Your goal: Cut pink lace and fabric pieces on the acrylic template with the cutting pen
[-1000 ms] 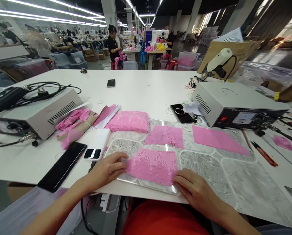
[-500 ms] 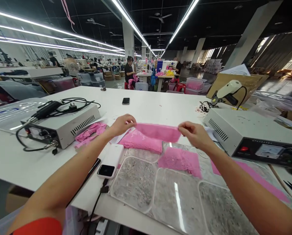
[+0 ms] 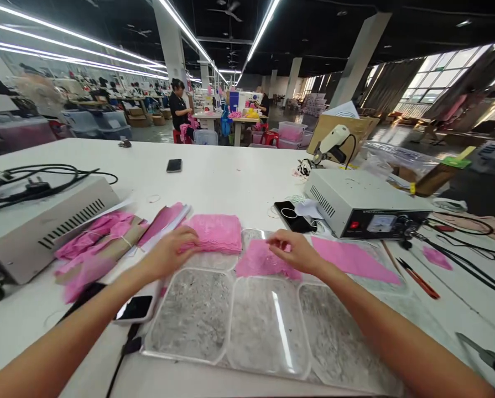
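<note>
My left hand (image 3: 173,253) is at the left side of a flat stack of pink lace fabric (image 3: 214,229), its fingertips on or just over the edge. Its fingers are loosely bent, with a gap to the thumb. Above a smaller pink lace piece (image 3: 258,260) hovers my right hand (image 3: 295,250), fingers curved and thumb apart; no cloth shows between them. Both fabrics rest on a clear sheet with rounded grey panels (image 3: 267,320). To the right of that hand lies a smooth pink cloth piece (image 3: 350,258).
Grey control boxes stand at left (image 3: 52,221) and right (image 3: 367,193). Bundled pink fabric (image 3: 102,237), a power bank (image 3: 137,309) with a cable, and phones (image 3: 173,165) lie about. Tweezers (image 3: 419,279) and scissors (image 3: 485,354) are at right. A seated co-worker (image 3: 181,108) is beyond the table.
The pink strip stretched between both hands is no longer held up. My hands have lowered, the left to the stack and the right over the smaller piece. The view has turned right.
</note>
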`<state>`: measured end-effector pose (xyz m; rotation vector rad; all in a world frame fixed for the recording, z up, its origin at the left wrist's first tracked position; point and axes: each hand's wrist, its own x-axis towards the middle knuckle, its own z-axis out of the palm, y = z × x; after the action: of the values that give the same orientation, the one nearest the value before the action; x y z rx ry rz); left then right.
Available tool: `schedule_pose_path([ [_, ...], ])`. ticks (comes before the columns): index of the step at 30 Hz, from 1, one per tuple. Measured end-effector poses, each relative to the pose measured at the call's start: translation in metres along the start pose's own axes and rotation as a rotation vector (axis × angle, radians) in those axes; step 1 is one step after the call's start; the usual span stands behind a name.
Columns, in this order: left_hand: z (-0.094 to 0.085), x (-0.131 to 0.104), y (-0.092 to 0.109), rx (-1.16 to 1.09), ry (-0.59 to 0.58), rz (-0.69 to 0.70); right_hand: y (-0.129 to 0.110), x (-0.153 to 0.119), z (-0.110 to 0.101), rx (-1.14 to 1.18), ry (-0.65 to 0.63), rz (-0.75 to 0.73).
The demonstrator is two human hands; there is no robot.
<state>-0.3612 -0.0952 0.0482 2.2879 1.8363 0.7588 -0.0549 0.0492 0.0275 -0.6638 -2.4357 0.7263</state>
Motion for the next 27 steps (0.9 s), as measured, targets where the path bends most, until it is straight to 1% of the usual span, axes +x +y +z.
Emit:
schedule_pose_path([
  [2, 0.024, 0.006, 0.035, -0.04, -0.122, 0.083, 0.006, -0.028, -0.015, -0.024, -0.039, 0.087],
  [4, 0.048, 0.015, 0.062, 0.007, -0.227, 0.143, 0.011, -0.051, -0.02, -0.078, -0.082, 0.152],
  [5, 0.06, 0.02, 0.071, 0.044, -0.26, 0.149, 0.013, -0.059, -0.019, -0.106, -0.087, 0.165],
  [7, 0.077, 0.031, 0.082, 0.133, -0.317, 0.124, 0.017, -0.068, -0.013, -0.128, -0.066, 0.172],
  [9, 0.085, 0.04, 0.086, 0.206, -0.361, 0.079, 0.02, -0.069, -0.007, -0.107, -0.023, 0.174],
  [11, 0.086, 0.046, 0.087, 0.251, -0.385, 0.046, 0.024, -0.067, -0.004, -0.075, 0.009, 0.19],
  [14, 0.081, 0.05, 0.09, 0.292, -0.4, 0.021, 0.028, -0.065, -0.005, -0.041, 0.037, 0.207],
  [18, 0.077, 0.052, 0.099, 0.341, -0.418, 0.001, 0.026, -0.066, -0.006, -0.011, 0.04, 0.204],
  [23, 0.077, 0.054, 0.105, 0.404, -0.429, -0.014, 0.025, -0.062, -0.002, -0.013, 0.064, 0.204],
  [27, 0.077, 0.056, 0.107, 0.437, -0.43, -0.036, 0.031, -0.058, -0.009, 0.021, 0.085, 0.187],
])
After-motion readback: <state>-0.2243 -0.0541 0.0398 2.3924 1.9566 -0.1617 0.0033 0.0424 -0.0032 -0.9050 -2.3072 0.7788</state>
